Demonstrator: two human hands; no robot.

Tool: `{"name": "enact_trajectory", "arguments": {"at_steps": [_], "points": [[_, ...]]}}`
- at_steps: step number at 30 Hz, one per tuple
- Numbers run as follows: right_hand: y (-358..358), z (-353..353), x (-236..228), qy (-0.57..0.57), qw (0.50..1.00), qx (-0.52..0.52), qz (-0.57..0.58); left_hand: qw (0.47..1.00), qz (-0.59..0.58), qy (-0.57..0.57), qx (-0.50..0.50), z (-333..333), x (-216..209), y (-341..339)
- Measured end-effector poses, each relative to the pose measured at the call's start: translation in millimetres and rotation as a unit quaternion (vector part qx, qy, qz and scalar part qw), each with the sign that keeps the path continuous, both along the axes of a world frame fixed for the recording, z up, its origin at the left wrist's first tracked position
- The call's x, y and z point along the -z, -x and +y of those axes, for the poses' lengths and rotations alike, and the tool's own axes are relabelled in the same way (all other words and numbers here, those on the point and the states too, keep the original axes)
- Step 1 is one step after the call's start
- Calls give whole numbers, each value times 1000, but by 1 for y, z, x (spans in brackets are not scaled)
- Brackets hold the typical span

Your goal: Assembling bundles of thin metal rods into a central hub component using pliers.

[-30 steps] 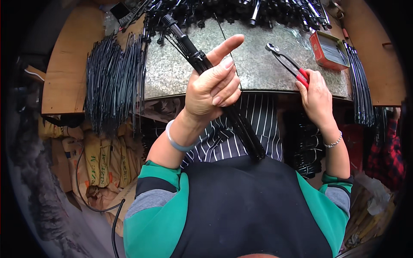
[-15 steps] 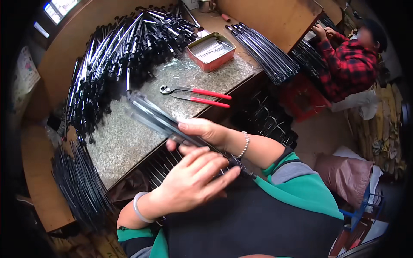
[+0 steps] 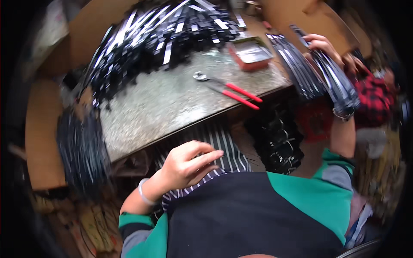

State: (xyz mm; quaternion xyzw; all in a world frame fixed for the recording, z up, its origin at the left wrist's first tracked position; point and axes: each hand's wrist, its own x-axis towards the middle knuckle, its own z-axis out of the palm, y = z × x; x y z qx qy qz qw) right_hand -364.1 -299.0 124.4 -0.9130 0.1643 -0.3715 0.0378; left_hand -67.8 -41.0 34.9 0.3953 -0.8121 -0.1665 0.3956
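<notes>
My right hand (image 3: 323,48) is raised over the far right corner of the bench. It grips a folded umbrella frame (image 3: 337,84), a slim bundle of dark metal ribs slanting down across my wrist. Beside it lies a row of similar frames (image 3: 294,69) on the bench. My left hand (image 3: 187,165) hovers in front of my body with fingers curled and tips drawn together. Whatever it may pinch is too small to make out. Pliers with red handles (image 3: 234,94) rest on the grey bench top (image 3: 142,116).
A heap of dark and silver umbrella frames (image 3: 159,38) covers the bench's back. A red tin (image 3: 249,60) holds thin wires. Dark rods (image 3: 84,150) hang over the left edge. A co-worker in a checked shirt (image 3: 374,101) sits at the right; black bundles (image 3: 275,142) stand below.
My right hand has carried the umbrella frame from in front of my body to the far right. The left hand has come off it and stayed near my body. The view has turned.
</notes>
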Motion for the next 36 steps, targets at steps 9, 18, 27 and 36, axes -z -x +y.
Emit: {"name": "enact_trajectory", "arguments": {"at_steps": [9,18,27,36], "points": [[70,-97,108,155,922,83,345,938,-87,-1,-337,3,33,-92],[46,-51,119,-97,937,205,266,613,-283,-273,-686,52,36,-246],[50,-19,120,-39,884,314,344,603,-369,-257,-659,62,48,-260],[-70,64,113,-48,974,176,137,542,-421,-211,-696,61,71,-272]]}}
